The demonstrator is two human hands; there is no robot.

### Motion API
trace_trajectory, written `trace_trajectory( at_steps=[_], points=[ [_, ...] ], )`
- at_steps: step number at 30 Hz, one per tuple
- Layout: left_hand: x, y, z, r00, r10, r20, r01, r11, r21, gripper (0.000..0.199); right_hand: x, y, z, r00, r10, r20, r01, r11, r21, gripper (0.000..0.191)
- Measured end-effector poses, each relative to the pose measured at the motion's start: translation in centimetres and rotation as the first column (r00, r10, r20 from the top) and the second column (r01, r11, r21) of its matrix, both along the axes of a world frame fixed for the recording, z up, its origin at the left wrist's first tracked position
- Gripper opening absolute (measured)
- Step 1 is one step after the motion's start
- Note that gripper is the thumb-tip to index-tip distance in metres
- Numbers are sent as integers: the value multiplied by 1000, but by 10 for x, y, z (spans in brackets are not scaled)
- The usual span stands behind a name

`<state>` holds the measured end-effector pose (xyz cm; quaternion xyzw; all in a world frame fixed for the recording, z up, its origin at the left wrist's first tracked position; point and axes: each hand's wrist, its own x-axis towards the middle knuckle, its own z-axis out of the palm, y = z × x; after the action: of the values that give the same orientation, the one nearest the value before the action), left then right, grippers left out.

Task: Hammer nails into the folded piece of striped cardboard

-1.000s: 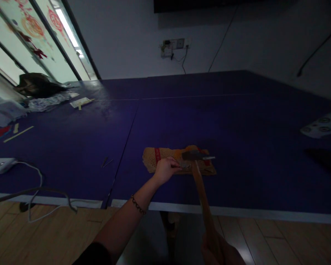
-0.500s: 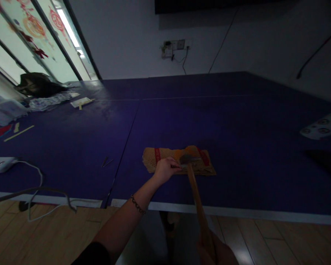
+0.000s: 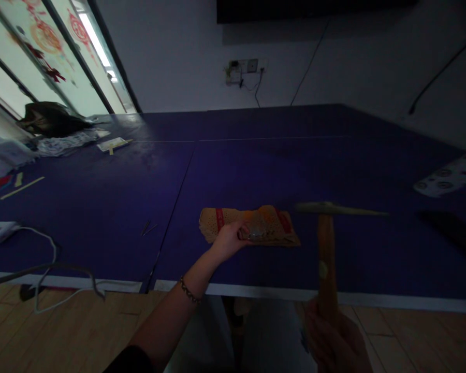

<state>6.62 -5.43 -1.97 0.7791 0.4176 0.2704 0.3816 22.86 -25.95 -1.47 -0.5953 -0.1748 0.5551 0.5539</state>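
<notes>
A tan patterned piece (image 3: 209, 224) with red bands lies flat on the purple table (image 3: 295, 171). On top of it is a small clear, shiny object (image 3: 257, 231), too blurred to name. My left hand (image 3: 230, 241) rests on the piece, thumb and fingers curved around the left side of the clear object. At the lower right, my right hand (image 3: 332, 331) is wrapped round the wooden handle of a hammer (image 3: 326, 254). Its long, thin metal head is raised to the right of the piece, apart from it.
Two thin metal rods (image 3: 149, 229) lie left of the table's seam. A white power strip (image 3: 0, 231) with a cable sits at the left edge. A dark bag (image 3: 52, 119) is at the back left, and a spotted white object (image 3: 446, 176) at the right.
The hammer has lifted off the clear object and swung to the right with my right hand. My left hand has stayed at the piece, its fingers slightly more apart.
</notes>
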Motion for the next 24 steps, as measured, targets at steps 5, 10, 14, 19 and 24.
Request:
trace_trajectory(
  at_steps=[5, 10, 14, 19, 24],
  points=[
    [-10, -5, 14, 995, -43, 90, 30, 989, 142, 63, 20, 36, -4, 997, -67, -40, 72, 988, 137, 39],
    [-60, -18, 37, 968, 251, -4, -234, 907, 350, 19, 46, 51, -6, 994, -61, 86, 39, 972, 233, 33],
    [-124, -25, 44, 788, 532, -310, -369, 811, 453, 24, 59, 57, -7, 985, -97, 142, 59, 967, 249, 33],
    [-183, -26, 41, 473, 622, -624, -369, 783, 500, 33, 63, 59, -10, 988, -104, 117, 82, 980, 180, 37],
    [-197, -26, 34, 365, 543, -756, -225, 839, 495, 41, 63, 59, -9, 989, -120, 80, 106, 981, 165, 39]
  ],
)
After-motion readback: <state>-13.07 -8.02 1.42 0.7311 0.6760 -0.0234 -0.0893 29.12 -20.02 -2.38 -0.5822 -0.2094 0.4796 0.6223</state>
